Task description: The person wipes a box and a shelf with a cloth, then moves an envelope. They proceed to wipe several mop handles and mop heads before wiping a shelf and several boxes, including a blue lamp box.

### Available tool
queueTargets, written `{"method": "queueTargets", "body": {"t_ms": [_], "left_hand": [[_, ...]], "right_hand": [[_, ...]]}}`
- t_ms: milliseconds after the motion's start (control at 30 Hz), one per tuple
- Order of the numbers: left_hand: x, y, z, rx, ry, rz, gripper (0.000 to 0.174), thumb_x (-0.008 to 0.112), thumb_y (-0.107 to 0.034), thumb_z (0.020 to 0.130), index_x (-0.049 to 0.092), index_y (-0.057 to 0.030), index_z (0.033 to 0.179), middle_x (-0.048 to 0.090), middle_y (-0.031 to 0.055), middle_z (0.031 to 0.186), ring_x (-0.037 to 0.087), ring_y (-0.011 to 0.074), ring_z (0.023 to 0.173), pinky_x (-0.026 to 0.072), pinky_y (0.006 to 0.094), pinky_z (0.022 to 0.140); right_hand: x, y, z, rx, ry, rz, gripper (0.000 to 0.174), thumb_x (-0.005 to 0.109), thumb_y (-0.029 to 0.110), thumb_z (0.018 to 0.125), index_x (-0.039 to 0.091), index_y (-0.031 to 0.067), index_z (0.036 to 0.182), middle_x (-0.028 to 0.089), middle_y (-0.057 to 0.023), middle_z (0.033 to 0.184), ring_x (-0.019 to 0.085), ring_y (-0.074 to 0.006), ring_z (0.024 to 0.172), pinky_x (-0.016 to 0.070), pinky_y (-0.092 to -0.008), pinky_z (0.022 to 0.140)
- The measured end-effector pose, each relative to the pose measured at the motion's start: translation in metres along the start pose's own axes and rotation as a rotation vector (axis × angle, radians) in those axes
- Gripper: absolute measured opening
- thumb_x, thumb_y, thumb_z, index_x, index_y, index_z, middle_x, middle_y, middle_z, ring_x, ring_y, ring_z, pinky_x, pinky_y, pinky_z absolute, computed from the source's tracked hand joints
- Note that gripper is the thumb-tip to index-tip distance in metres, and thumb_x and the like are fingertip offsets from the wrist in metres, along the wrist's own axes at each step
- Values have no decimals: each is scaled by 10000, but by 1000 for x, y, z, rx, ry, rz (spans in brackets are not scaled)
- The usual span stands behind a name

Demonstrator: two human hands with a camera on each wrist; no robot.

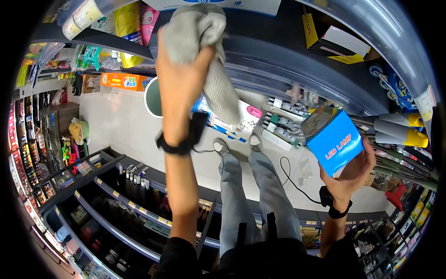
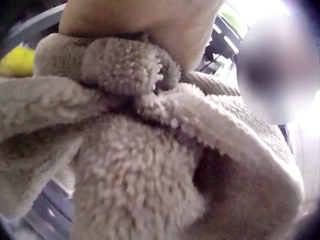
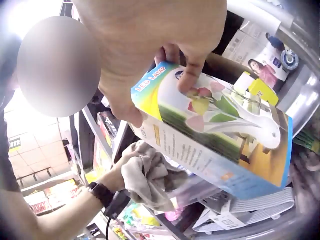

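The fingers of the left hand (image 1: 179,88) squeeze the soft grey fluffy cloth (image 1: 195,28) up on the grey metal shelf (image 1: 288,65), the right hand (image 1: 350,174) grips the blue cardboard lamp box (image 1: 334,137) beside it, so best press the cloth flat and hold the box steady.

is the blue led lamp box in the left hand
No, the right hand grips the LED lamp box, while the left hand holds a grey fleecy cloth.

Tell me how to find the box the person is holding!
Look at the shelves on the right. The right grip holds a box before them. Its bright blue side says LED LAMP, unlike the grey, yellow-capped tools beside it.
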State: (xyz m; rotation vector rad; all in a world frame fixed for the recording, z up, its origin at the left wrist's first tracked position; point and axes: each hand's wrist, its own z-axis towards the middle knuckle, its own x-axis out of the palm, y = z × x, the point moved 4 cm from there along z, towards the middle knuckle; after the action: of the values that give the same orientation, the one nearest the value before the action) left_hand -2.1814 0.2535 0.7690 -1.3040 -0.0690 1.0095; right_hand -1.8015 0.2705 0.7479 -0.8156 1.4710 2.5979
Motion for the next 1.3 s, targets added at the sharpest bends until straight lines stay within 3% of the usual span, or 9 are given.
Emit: {"method": "queueTargets", "body": {"t_ms": [167,333,533,600,667,800,1000,1200,1300], "left_hand": [[85,82,33,52,188,825,745,716,-432,723,493,-69,1333,597,264,1201,530,434,1213,420,556,994],[121,33,4,40,229,747,735,734,-372,713,486,-46,1323,645,249,1112,607,414,1081,511,462,882],[146,7,-45,202,276,-97,633,786,-181,664,529,-47,1227,643,204,1052,659,309,904,527,429,820],[118,19,-62,25,-235,-553,608,804,-167,664,541,-35,1195,643,143,1062,654,251,959,524,395,871],[95,-5,-98,-615,-48,-1007,576,805,-181,670,553,-23,1163,610,113,1149,610,204,1074,509,359,915],[106,-46,-127,89,367,-597,596,830,-208,610,598,-95,1147,565,230,1268,585,394,1144,469,451,942],[101,-52,-150,326,311,-357,457,801,-284,656,646,-177,1073,610,170,1209,597,382,1124,458,462,930],[41,-37,-174,295,424,-510,239,693,-270,777,708,-167,993,631,169,1179,629,351,1078,483,432,878],[11,17,-235,-30,-62,-791,284,711,-236,761,696,-114,1017,630,226,1145,643,362,998,505,424,818]], "right_hand": [[-1,-10,-6,85,-24,-28,998,867,124,622,308,2,1441,441,-161,1360,475,-278,1254,362,-389,1077],[5,-15,-4,153,-29,17,973,860,104,641,314,4,1440,440,-165,1366,474,-281,1263,371,-392,1076],[16,-15,15,167,-40,-80,988,880,48,626,324,21,1443,421,-150,1426,464,-275,1287,358,-395,1091],[16,-19,20,116,-26,-145,974,879,49,626,337,18,1435,418,-146,1431,462,-267,1292,356,-396,1089],[19,-23,21,143,-11,-171,950,884,77,622,365,15,1416,437,-153,1417,470,-270,1284,361,-394,1080],[44,-9,21,-61,128,-218,819,868,121,601,473,26,1312,563,-193,1291,558,-340,1165,446,-422,957],[39,-4,13,-15,266,-199,841,886,299,668,458,0,1328,536,-203,1325,550,-308,1191,416,-413,1027],[57,5,23,99,360,-175,888,920,214,543,501,14,1300,562,-193,1302,556,-328,1184,432,-400,999],[58,17,47,108,314,-88,951,898,183,531,440,9,1345,524,-173,1305,531,-298,1201,405,-391,1026]]}}
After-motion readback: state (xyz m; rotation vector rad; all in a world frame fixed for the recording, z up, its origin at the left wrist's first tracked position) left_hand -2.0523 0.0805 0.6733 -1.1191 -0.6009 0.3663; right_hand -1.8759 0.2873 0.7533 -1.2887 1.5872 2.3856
